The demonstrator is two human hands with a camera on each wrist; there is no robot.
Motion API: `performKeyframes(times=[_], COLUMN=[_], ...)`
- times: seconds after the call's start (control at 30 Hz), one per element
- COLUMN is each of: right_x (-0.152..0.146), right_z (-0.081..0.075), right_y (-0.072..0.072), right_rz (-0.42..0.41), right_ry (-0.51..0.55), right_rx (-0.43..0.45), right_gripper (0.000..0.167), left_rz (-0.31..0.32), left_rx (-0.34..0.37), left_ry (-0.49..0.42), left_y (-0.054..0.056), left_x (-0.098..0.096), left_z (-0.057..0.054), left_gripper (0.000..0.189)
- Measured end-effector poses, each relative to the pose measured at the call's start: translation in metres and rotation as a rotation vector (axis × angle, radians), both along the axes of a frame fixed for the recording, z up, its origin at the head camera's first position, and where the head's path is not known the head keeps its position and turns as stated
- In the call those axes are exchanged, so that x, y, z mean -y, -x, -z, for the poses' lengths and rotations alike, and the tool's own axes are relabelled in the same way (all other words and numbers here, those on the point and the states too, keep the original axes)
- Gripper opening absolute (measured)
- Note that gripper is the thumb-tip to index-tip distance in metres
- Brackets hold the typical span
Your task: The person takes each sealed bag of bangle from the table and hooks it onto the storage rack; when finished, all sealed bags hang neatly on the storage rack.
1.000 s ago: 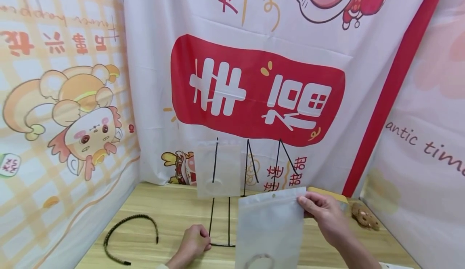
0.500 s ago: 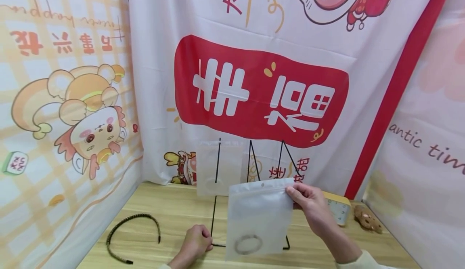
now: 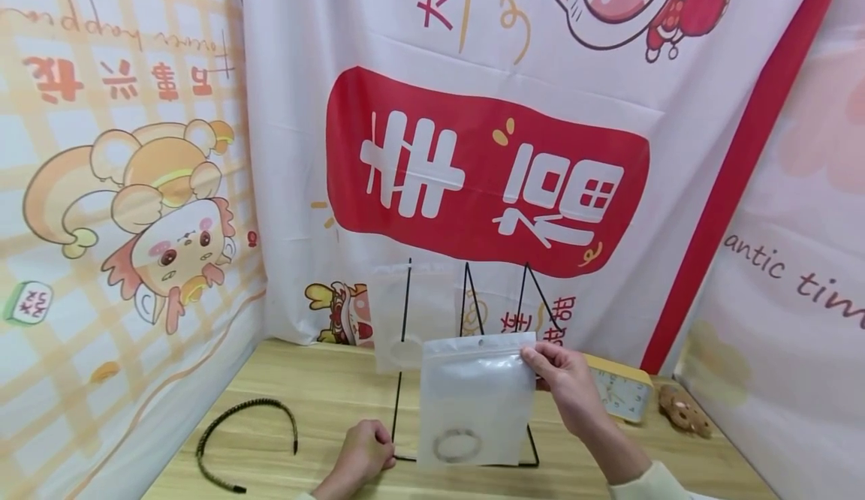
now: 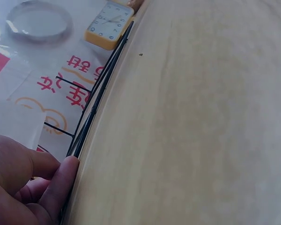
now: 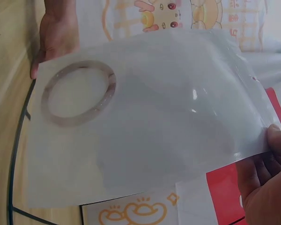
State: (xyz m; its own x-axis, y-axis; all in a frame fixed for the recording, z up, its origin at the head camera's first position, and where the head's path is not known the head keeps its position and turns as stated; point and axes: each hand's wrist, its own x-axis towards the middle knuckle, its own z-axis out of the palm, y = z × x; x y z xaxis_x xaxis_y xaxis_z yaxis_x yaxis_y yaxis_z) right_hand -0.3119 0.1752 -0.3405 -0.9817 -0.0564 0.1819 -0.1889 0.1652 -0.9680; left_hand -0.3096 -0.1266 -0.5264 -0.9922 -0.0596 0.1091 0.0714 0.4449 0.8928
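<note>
My right hand (image 3: 564,387) pinches the upper right corner of a frosted zip bag (image 3: 480,399), thumb in front. Inside, near the bottom, shows a pale ring-shaped bangle (image 5: 65,121) with brownish patches. The bag has a small hole at its top and stands before a black wire display rack (image 3: 396,410), covering much of its base. With thumb and fingers my left hand (image 3: 366,449) grips the rack's front left corner, also seen in the left wrist view. A second frosted bag (image 3: 435,305) hangs on the rack's left prong, a faint ring inside it.
A dark, braided-looking headband (image 3: 200,447) lies on the wooden table (image 3: 324,387) at the left. Behind my right hand stand a yellow alarm clock (image 3: 620,396) and a brown, cookie-like object (image 3: 684,410). Printed cloths (image 3: 284,185) hang around the table.
My right hand has carried the bag leftward and farther from me, so its bottom now shows in the head view. My left hand has stayed at the rack's corner.
</note>
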Motion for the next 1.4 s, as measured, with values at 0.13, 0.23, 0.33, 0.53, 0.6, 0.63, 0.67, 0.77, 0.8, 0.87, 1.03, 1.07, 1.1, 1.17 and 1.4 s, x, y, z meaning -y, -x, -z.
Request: performKeyframes(times=[0.13,0.23,0.33,0.53,0.6,0.63,0.67,0.77,0.8,0.87,1.03,1.07,1.1,1.17,1.4], right_x=[0.0,-0.001,-0.003,-0.001,0.001,0.002,0.003,0.006,0.006,0.007,0.005,0.005,0.005,0.005,0.008], right_z=[0.003,0.005,0.006,0.005,0.004,0.003,0.002,0.001,0.001,0.002,0.004,0.003,0.003,0.002,0.001], right_y=[0.002,0.004,0.006,0.017,0.024,0.028,0.033,0.047,0.052,0.06,0.076,0.078,0.08,0.084,0.101], right_rz=[0.008,0.015,0.026,0.063,0.075,0.076,0.075,0.065,0.055,0.044,0.026,0.025,0.022,0.02,-0.014], right_ry=[0.013,0.014,0.009,-0.049,-0.067,-0.066,-0.057,-0.024,-0.012,-0.004,-0.02,-0.019,-0.012,-0.001,0.037], right_rx=[0.003,0.004,0.0,0.016,0.03,0.037,0.042,0.053,0.054,0.057,0.045,0.041,0.037,0.041,0.087], right_gripper=[0.029,0.029,0.03,0.034,0.038,0.04,0.041,0.04,0.038,0.036,0.041,0.043,0.045,0.047,0.046], left_rz=[-0.003,-0.004,-0.001,0.002,0.0,-0.001,-0.002,0.0,0.001,0.001,-0.006,-0.007,-0.007,-0.007,-0.004], left_rx=[0.002,0.007,0.004,-0.001,0.003,0.006,0.009,0.016,0.017,0.021,0.017,0.011,0.008,0.002,0.001], left_ry=[0.006,0.0,-0.003,-0.009,-0.007,-0.005,-0.005,-0.002,-0.003,-0.006,-0.006,-0.006,-0.005,-0.003,0.006], left_y=[-0.001,-0.001,0.0,0.001,0.002,0.002,0.002,0.002,0.002,0.001,0.0,0.0,0.0,0.001,0.0], left_x=[0.0,-0.001,-0.001,0.001,0.001,0.001,0.001,0.001,0.001,0.001,0.0,0.0,0.0,0.001,-0.001], left_z=[-0.001,-0.001,-0.001,0.0,-0.001,-0.001,-0.001,-0.002,-0.003,-0.002,0.0,0.0,0.0,0.0,-0.001], left_gripper=[0.018,0.019,0.019,0.019,0.019,0.019,0.019,0.018,0.018,0.018,0.017,0.017,0.017,0.017,0.018])
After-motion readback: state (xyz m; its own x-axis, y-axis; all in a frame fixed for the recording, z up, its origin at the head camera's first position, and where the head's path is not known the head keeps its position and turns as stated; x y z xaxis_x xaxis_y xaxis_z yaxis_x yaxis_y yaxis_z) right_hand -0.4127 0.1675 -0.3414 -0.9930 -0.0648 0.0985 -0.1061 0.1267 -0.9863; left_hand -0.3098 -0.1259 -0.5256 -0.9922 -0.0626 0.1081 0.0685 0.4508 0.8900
